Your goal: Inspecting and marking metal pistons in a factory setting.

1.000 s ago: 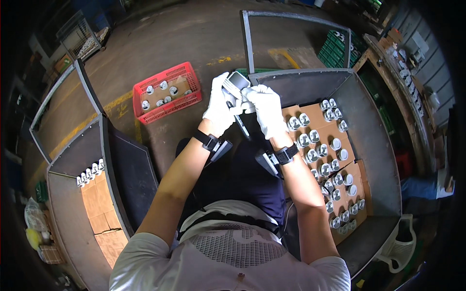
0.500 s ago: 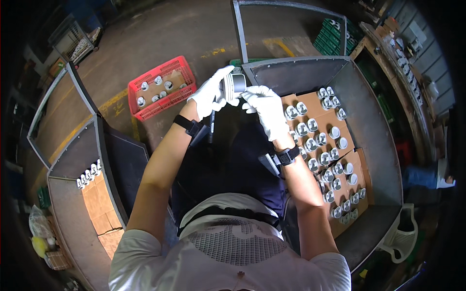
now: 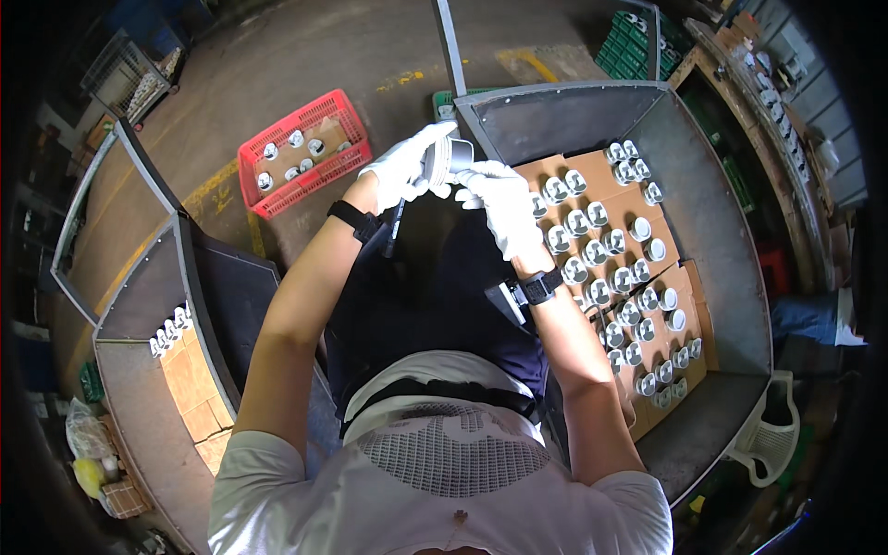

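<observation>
Between my two white-gloved hands is a silvery metal piston point(image 3: 450, 159), ring grooves on its left side and a smooth grey skirt toward the right. My left hand point(image 3: 404, 168) wraps its left side, fingers closed around it. The fingers of my right hand point(image 3: 500, 202) are closed on its lower right edge. Each wrist wears a black strap with a small device. To my right, many more pistons point(image 3: 598, 215) stand in rows on cardboard point(image 3: 664, 270) inside a grey metal bin point(image 3: 731, 319).
A red plastic crate point(image 3: 302, 199) with several pistons on cardboard sits on the floor ahead to the left. Left of me stands another metal bin point(image 3: 139, 388) with pistons point(image 3: 172, 330) at its far end. A pale plastic chair point(image 3: 775, 439) is at the right; green crates point(image 3: 629, 46) are stacked beyond.
The piston has tilted slightly in my hands, and my right hand has shifted a little down and left. The surroundings have shifted slightly in the view.
</observation>
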`<state>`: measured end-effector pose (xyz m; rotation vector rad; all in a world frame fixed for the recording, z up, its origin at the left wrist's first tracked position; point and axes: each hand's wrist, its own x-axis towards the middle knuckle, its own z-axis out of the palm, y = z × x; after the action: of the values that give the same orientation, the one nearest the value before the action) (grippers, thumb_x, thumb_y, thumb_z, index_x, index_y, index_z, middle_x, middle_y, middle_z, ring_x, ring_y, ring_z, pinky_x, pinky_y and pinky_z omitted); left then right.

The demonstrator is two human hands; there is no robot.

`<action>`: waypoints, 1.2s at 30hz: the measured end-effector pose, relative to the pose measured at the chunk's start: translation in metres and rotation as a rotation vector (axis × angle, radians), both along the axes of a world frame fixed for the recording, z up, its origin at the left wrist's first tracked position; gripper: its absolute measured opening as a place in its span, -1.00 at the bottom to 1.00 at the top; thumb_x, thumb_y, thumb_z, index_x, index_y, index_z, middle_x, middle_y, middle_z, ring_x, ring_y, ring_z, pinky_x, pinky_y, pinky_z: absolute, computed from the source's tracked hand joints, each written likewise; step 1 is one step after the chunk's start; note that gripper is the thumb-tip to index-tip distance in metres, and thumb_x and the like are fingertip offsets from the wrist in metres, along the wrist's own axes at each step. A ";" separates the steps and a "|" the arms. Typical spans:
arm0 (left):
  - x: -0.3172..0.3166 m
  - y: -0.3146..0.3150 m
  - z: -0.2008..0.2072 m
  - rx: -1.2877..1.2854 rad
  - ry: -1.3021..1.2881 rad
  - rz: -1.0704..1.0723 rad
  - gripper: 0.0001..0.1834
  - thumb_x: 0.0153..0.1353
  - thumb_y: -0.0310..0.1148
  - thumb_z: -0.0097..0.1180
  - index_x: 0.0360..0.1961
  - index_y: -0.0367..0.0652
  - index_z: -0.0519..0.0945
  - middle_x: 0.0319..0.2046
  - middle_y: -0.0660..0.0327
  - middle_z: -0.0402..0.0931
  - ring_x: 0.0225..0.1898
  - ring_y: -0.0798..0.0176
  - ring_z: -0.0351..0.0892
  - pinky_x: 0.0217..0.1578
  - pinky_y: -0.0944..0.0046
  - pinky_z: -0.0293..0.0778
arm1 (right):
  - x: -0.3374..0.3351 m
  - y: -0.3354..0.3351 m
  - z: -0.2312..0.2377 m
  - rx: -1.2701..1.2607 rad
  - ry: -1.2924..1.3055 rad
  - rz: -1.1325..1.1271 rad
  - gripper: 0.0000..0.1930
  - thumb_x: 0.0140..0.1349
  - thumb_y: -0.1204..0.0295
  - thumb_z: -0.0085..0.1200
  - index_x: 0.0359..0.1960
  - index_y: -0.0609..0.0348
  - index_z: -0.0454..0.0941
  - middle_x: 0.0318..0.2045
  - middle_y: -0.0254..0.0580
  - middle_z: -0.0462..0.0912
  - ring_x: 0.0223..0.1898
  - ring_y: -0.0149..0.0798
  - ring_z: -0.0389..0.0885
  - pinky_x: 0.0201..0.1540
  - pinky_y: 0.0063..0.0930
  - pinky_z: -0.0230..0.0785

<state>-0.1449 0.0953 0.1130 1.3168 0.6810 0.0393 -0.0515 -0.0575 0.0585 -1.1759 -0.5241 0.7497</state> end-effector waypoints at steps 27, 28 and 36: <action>0.012 -0.002 0.000 0.096 -0.104 -0.047 -0.48 0.28 0.19 0.07 -0.23 -0.09 0.70 -0.59 0.33 0.55 -0.63 0.55 0.31 -0.69 0.48 0.04 | 0.001 -0.008 -0.004 0.031 -0.017 -0.022 -0.84 0.21 0.49 0.23 -0.22 0.31 0.61 -0.33 -0.20 0.67 -0.40 -0.40 0.67 -0.32 -0.62 0.50; 0.012 -0.001 -0.001 0.101 -0.100 -0.052 -0.48 0.28 0.18 0.07 -0.18 -0.08 0.69 -0.57 0.34 0.56 -0.63 0.56 0.32 -0.70 0.49 0.06 | 0.001 -0.008 -0.003 0.031 -0.018 -0.022 -0.84 0.21 0.49 0.23 -0.22 0.31 0.61 -0.33 -0.20 0.67 -0.40 -0.40 0.67 -0.32 -0.62 0.50; 0.011 -0.006 0.003 0.109 -0.104 0.039 -0.48 0.25 0.15 0.15 -0.29 -0.17 0.70 -0.62 0.34 0.53 -0.69 0.51 0.38 -0.74 0.45 0.07 | 0.004 -0.010 -0.008 0.084 -0.039 0.012 -0.86 0.20 0.53 0.17 -0.24 0.33 0.64 -0.37 -0.21 0.66 -0.37 -0.41 0.66 -0.31 -0.62 0.49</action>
<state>-0.1343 0.0890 0.1161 1.3956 0.6227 0.1768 -0.0477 -0.0678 0.0505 -1.1115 -0.5898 0.7094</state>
